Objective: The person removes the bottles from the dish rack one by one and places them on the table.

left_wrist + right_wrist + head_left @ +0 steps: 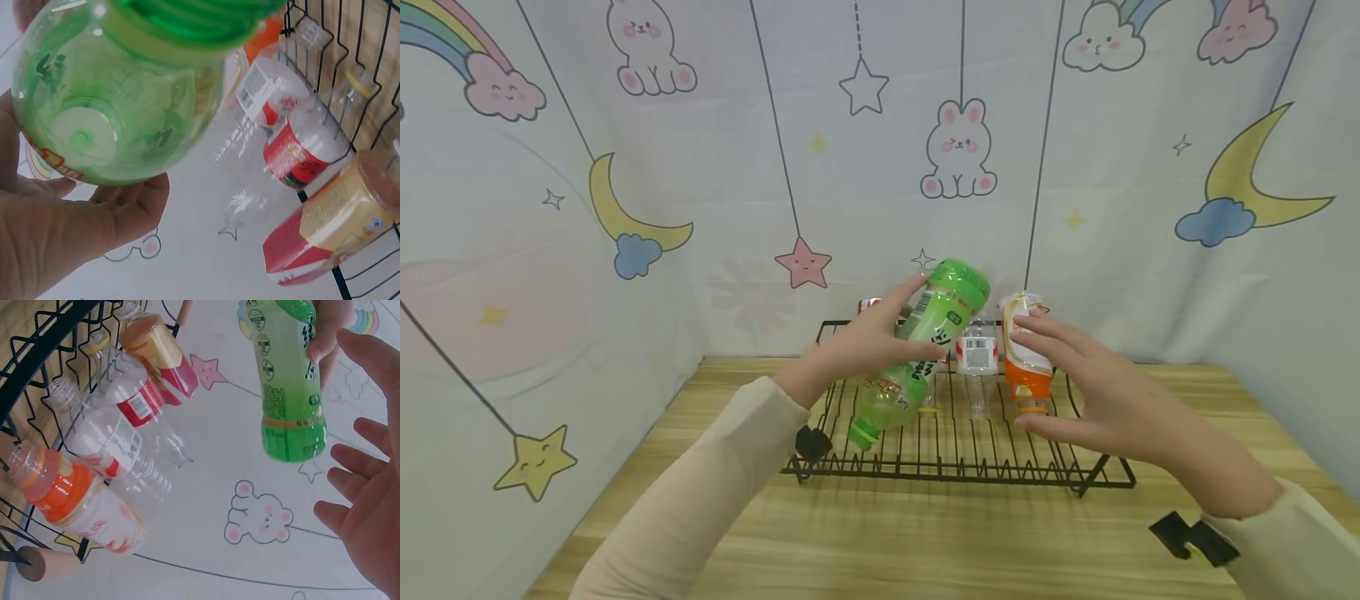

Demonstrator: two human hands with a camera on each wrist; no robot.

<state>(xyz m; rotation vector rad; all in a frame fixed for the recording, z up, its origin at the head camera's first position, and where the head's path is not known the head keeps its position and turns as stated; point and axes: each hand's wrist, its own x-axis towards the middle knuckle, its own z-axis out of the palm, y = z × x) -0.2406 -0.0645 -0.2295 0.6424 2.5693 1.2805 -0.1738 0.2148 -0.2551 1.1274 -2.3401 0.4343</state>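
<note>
My left hand (868,337) grips a green plastic bottle (891,408) round its side, above the rack. The bottle tilts upside down, its green cap (863,433) low at the left and its base high at the right. In the left wrist view the cap end of this green bottle (119,106) points toward the camera. My right hand (1112,396) holds nothing; its fingers are spread, overlapping an orange-and-white bottle (1028,379) in the head view. From the right wrist, this hand (375,487) shows apart from both the green bottle and the racked ones.
A black wire rack (925,477) stands on the wooden table (820,542). Upside down in it are the orange-and-white bottle, a clear bottle with a white label (978,392), a clear red-labelled bottle (137,403) and a tan-and-red bottle (159,356). A patterned cloth (880,192) hangs behind.
</note>
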